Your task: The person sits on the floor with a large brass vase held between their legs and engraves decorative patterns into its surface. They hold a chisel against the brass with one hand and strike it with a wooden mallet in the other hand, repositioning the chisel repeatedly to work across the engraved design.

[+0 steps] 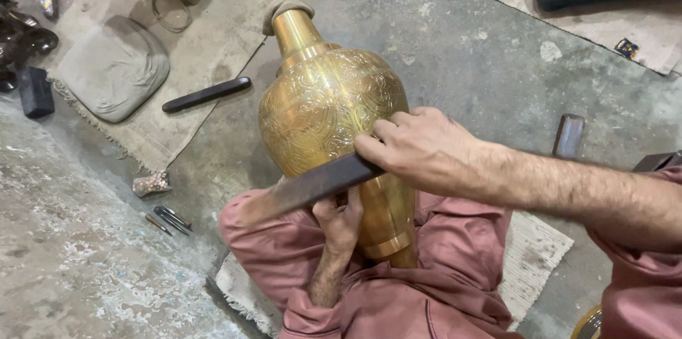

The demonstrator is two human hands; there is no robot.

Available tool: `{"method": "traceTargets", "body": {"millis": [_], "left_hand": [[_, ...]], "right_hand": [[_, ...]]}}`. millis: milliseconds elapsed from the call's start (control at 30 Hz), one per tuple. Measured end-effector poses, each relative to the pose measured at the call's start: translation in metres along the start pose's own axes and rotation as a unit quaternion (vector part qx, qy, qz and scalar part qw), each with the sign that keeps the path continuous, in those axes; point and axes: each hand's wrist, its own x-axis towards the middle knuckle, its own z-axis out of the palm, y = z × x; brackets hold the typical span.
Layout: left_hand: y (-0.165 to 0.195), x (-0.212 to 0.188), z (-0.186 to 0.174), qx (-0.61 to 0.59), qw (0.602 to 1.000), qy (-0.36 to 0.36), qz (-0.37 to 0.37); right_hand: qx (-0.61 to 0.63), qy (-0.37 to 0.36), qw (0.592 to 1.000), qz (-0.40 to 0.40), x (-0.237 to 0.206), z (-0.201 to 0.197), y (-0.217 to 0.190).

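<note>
A big shiny brass vase (328, 108) lies tilted across the person's lap, on pink cloth (455, 261). Its narrow neck points away, up toward the top of the picture, and its foot sits low against the pink cloth. The round belly of the vase has fine curly patterns cut into it. A bit of grey cloth (285, 6) covers the mouth of the neck.

A flat dark metal bar (312, 186) lies across the lower part of the vase, just under the belly. The right hand (419, 148) is closed around 1 end of this bar, with the fingers curled over it and touching the vase too. The left hand (342, 219) comes up from below, right beside the vase. Its fingers are bent shut near the bar, but I cannot tell what it grips, as the bar hides part of it.

The floor (455, 47) is grey and rough. On the mat (213, 40) to the left lie a grey cushion (112, 67) and a long dark stick (206, 94). Near the person's knee lie 3 thin tools (168, 219) and a small stone lump (150, 184). A dark block (570, 135) stands on the floor to the right.
</note>
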Motion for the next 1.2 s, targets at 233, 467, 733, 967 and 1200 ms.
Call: {"method": "traceTargets", "body": {"millis": [233,467,733,967,1200], "left_hand": [[0.003,0.002,0.002,-0.029,0.999,-0.008,-0.009],[-0.001,0.006,0.000,0.086,0.995,-0.050,0.022],[0.006,0.011,-0.003,0.065,0.995,-0.049,0.052],[0.005,0.011,-0.007,0.011,0.996,-0.093,0.000],[0.005,0.019,-0.007,0.087,0.988,-0.125,0.033]], "right_hand": [[0.035,0.003,0.999,0.008,-0.003,0.004,0.001],[0.017,-0.002,1.000,-0.004,-0.004,0.004,0.001],[-0.014,0.050,0.998,-0.037,-0.006,0.001,0.001],[0.027,0.031,0.999,-0.010,-0.010,0.003,0.008],[0.061,0.067,0.995,0.044,-0.022,0.024,0.014]]}}
